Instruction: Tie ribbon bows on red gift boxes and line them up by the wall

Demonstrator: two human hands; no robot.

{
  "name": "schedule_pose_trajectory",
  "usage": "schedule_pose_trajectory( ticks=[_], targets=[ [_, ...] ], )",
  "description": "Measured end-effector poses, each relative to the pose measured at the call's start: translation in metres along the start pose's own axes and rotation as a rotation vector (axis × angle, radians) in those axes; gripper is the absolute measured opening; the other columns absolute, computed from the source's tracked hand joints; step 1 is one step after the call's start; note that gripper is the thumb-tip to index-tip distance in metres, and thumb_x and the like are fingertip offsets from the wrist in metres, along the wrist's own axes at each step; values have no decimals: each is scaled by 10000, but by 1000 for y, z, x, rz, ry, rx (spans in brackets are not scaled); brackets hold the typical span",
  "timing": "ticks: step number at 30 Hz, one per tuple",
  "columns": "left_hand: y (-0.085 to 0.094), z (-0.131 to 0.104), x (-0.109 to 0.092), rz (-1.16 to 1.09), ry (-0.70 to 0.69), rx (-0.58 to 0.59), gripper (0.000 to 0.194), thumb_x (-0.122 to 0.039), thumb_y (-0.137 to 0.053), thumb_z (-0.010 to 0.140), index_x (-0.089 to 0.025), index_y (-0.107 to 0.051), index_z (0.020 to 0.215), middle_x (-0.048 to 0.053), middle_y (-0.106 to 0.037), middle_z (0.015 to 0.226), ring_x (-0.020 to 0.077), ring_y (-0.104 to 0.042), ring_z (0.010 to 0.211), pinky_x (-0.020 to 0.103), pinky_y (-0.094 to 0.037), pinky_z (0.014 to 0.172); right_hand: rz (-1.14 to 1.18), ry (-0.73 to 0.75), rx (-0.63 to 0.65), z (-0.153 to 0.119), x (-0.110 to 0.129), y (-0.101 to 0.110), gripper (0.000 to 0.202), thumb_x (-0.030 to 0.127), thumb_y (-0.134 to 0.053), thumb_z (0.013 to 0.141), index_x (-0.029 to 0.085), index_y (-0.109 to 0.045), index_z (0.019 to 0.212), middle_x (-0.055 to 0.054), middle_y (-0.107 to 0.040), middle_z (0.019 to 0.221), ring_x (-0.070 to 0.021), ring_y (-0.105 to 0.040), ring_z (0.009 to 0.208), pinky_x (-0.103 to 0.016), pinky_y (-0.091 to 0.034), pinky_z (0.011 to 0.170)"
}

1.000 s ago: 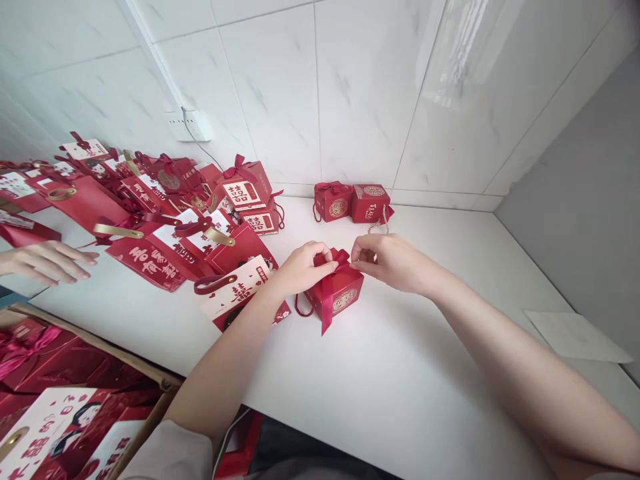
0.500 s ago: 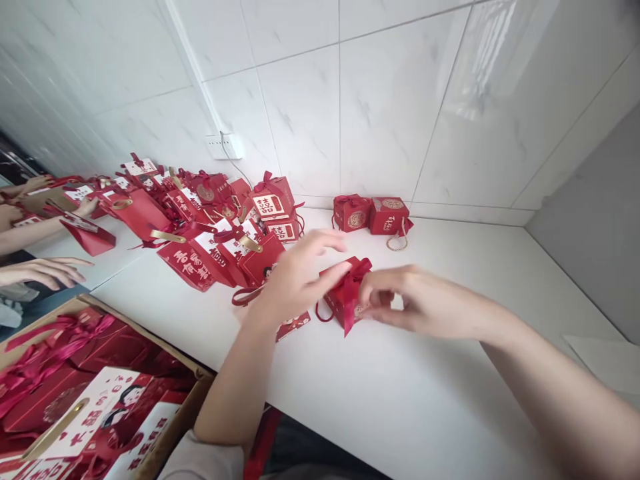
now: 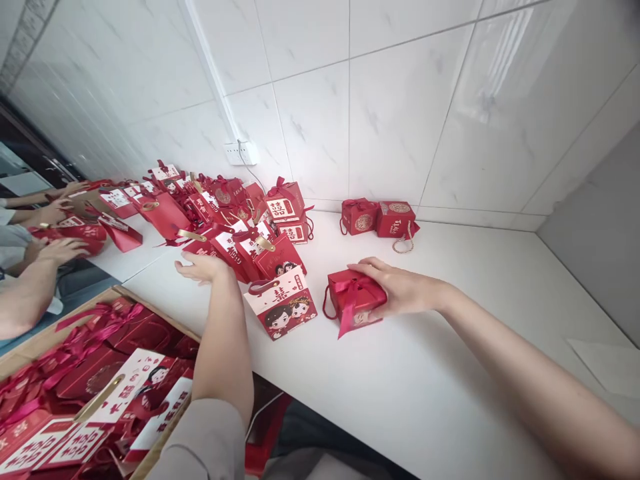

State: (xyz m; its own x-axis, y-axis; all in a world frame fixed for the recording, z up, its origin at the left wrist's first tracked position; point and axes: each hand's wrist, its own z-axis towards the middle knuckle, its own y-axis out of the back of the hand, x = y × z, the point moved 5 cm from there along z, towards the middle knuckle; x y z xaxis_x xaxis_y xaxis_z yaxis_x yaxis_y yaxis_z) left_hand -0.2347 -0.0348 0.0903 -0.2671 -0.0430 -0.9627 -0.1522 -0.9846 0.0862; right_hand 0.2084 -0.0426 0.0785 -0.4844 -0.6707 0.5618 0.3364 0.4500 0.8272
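Observation:
My right hand (image 3: 407, 290) grips the right side of a red gift box (image 3: 357, 310) that stands on the table. A magenta ribbon bow is tied on its top, and a dark red cord loop hangs at its left side. My left hand (image 3: 204, 268) is stretched out to the left, fingers apart and holding nothing, in front of a cluster of red gift boxes (image 3: 233, 247). Between my hands stands a white and red box (image 3: 285, 307) printed with two cartoon figures.
Two red boxes (image 3: 361, 217) sit against the tiled wall. At lower left, a cardboard carton (image 3: 155, 317) holds several red and white gift boxes. Co-workers' hands (image 3: 63, 250) handle red boxes at the far left. A wall socket (image 3: 241, 153) has a cable.
My left hand has moved away from the ribboned box to the left. My right hand has closed round the box's side. The view has shifted slightly.

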Motion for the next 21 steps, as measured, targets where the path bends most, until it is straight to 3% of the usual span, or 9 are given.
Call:
schedule_pose_trajectory(
  ticks=[2, 3, 7, 10, 14, 17, 21],
  targets=[
    [3, -6, 17, 59, 195, -115, 643, -575, -28, 947, -145, -325, 1322, 176, -469, 1378, 382, -343, 1382, 637, -214, 1087, 28, 33, 58, -7, 18, -3, 982, 525, -761, 684, 261, -295, 1507, -116, -425, 1396, -272, -601, 1095, -355, -506, 913],
    [3, -9, 22, 75, 223, -132, 680, -642, -77, 926, -152, -389, 1281, 175, -503, 1351, 376, -409, 1338, 622, -224, 1097, 40, 55, 89, -11, 27, -6, 982, 500, -780, 670, 267, -310, 1501, -109, -445, 1371, -260, -618, 1052, -335, -517, 873],
    [5, -32, 27, 135, 82, -146, 697, -760, -442, 783, -199, -502, 1194, 157, -558, 1311, 348, -474, 1284, 548, -232, 1138, 111, 223, 191, -16, 65, -24, 1004, 459, -828, 635, 308, -325, 1491, -72, -481, 1330, -231, -627, 1028, -289, -511, 848],
    [-4, -53, 26, 136, -45, 51, 639, -701, -470, 809, -177, -531, 1169, 161, -543, 1324, 303, -495, 1254, 460, -349, 1087, 119, 248, 153, -12, 76, -35, 1032, 495, -829, 631, 299, -311, 1502, -84, -472, 1344, -248, -606, 1076, -306, -498, 882],
    [-22, -76, 23, 103, -85, 331, 540, -684, -468, 825, -182, -595, 979, 86, -675, 1079, 222, -627, 1005, 341, -489, 911, 20, 194, 49, -9, 78, -38, 1030, 547, -796, 650, 258, -309, 1511, -127, -472, 1351, -289, -603, 1064, -373, -486, 900],
    [-33, -91, 20, 104, -80, 428, 543, -700, -551, 770, -191, -595, 954, 66, -691, 1018, 224, -638, 946, 351, -496, 881, -101, 48, 10, -9, 71, -29, 992, 631, -713, 693, 222, -325, 1509, -151, -525, 1276, -316, -626, 967, -425, -492, 845],
    [-50, -125, 12, 76, -121, 618, 529, -669, -527, 818, -210, -579, 1077, 76, -663, 1150, 241, -612, 1059, 380, -465, 948, -268, -199, -26, -13, 50, -6, 978, 700, -622, 717, 192, -333, 1502, -175, -564, 1188, -343, -640, 881, -450, -479, 776]
  ],
)
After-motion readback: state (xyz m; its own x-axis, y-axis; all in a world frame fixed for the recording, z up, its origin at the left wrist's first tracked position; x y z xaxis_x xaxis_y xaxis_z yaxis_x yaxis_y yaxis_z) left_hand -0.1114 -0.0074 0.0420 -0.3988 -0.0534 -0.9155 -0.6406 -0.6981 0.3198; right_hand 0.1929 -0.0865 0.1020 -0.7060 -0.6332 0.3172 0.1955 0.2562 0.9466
